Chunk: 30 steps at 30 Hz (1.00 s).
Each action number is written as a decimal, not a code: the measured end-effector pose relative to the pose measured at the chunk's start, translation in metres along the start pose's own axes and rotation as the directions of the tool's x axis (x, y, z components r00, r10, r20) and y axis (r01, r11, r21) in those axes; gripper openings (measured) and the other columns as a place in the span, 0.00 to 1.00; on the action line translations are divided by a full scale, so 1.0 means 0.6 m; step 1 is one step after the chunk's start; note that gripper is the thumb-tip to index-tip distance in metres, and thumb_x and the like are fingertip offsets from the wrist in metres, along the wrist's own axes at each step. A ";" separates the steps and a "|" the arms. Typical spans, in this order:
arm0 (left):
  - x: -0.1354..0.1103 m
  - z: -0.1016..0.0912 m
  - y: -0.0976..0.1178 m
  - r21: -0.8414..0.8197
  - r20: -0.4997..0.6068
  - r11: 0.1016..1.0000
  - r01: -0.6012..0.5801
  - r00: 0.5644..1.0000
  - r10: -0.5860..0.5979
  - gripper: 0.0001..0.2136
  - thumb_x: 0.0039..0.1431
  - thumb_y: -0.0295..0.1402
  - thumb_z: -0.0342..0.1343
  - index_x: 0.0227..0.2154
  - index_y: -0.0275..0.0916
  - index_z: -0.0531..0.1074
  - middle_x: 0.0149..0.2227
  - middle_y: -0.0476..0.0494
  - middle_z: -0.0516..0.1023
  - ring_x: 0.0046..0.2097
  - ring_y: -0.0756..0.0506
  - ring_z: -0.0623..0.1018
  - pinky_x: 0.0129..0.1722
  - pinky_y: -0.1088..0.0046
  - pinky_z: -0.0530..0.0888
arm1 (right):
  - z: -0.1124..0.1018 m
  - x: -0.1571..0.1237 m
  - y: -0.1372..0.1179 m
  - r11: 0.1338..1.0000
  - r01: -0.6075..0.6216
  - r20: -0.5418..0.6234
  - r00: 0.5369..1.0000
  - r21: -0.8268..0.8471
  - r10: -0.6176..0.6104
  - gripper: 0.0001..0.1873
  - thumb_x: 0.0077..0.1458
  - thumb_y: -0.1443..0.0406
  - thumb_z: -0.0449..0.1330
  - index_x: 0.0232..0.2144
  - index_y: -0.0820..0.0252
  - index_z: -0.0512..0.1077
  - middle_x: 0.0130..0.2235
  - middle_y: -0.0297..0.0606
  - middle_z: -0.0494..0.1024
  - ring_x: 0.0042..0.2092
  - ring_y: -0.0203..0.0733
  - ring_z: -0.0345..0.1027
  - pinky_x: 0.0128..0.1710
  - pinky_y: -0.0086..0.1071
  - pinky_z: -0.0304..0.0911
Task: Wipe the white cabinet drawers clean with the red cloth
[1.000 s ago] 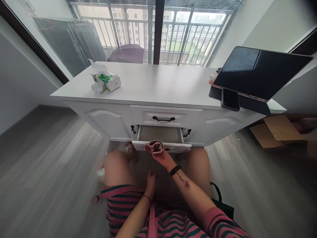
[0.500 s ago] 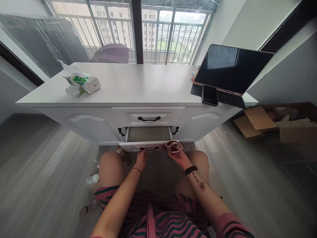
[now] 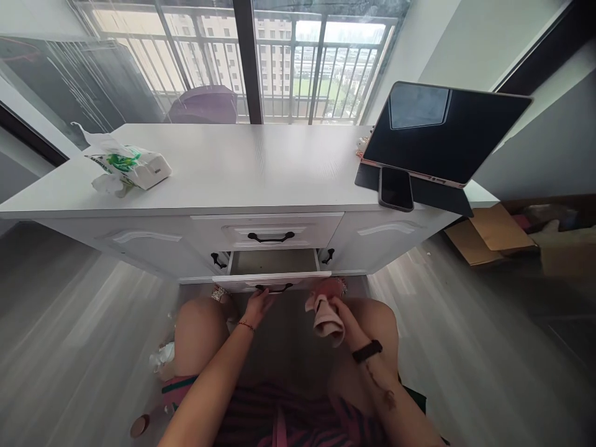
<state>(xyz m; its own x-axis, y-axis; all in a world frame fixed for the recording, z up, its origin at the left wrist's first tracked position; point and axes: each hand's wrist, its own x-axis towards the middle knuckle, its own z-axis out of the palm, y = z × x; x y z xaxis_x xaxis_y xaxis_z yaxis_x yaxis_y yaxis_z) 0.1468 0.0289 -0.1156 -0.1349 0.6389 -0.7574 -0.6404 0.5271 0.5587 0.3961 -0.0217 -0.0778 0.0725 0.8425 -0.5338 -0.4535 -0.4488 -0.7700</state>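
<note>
My left hand (image 3: 259, 305) has its fingers hooked on the black handle (image 3: 279, 289) of the lower drawer (image 3: 274, 262). That drawer is pulled out of the white cabinet, and its visible inside is bare. In my right hand (image 3: 343, 315) hangs a folded or rolled pink cloth (image 3: 328, 321), held between my knees, just in front of the drawer's right end. What kind of cloth it is cannot be made out. The upper drawer (image 3: 270, 232) above is closed.
On the white cabinet top (image 3: 233, 167) are a tissue pack (image 3: 139, 167), a tablet (image 3: 442, 133) and a phone (image 3: 395, 188). An open cardboard box (image 3: 503, 233) stands on the floor at right. A bottle (image 3: 142, 424) lies at lower left.
My right hand has come down and back toward me, tipping the pink cloth downward. My left hand stays at the handle and the drawer remains pulled out. The view has shifted slightly.
</note>
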 end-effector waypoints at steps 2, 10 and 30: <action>0.007 0.007 0.008 -0.008 0.004 1.000 -0.002 1.000 0.002 0.09 0.54 0.18 0.57 0.26 0.37 0.66 0.30 0.47 0.76 0.33 0.49 0.79 0.44 0.69 0.77 | 0.021 0.001 0.025 0.999 -0.032 -0.025 0.999 -0.018 0.031 0.05 0.36 0.65 0.61 0.21 0.58 0.68 0.22 0.29 0.71 0.26 0.36 0.63 0.28 0.30 0.60; 0.046 0.047 0.041 -0.005 0.018 1.000 -0.025 1.000 0.025 0.10 0.54 0.20 0.59 0.25 0.38 0.65 0.32 0.47 0.75 0.36 0.50 0.79 0.48 0.67 0.74 | 0.060 0.016 0.069 0.984 -0.002 -0.019 1.000 -0.180 -0.001 0.12 0.36 0.68 0.61 0.30 0.57 0.73 0.31 0.35 0.76 0.32 0.40 0.66 0.32 0.32 0.59; 0.065 0.105 0.087 0.087 0.090 0.996 -0.003 0.996 -0.005 0.08 0.57 0.31 0.57 0.28 0.42 0.62 0.35 0.44 0.73 0.43 0.44 0.77 0.46 0.62 0.72 | 0.108 0.021 0.064 0.984 0.025 0.070 0.997 -0.176 -0.012 0.15 0.35 0.68 0.59 0.32 0.56 0.72 0.34 0.35 0.76 0.36 0.42 0.66 0.37 0.33 0.60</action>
<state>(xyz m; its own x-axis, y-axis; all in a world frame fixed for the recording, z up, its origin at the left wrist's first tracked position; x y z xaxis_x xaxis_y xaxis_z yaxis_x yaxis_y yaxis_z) 0.1558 0.1165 -0.0945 -0.0631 0.6841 -0.7267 -0.5718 0.5720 0.5881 0.3218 -0.0088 -0.0916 0.0158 0.8668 -0.4984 -0.2886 -0.4733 -0.8323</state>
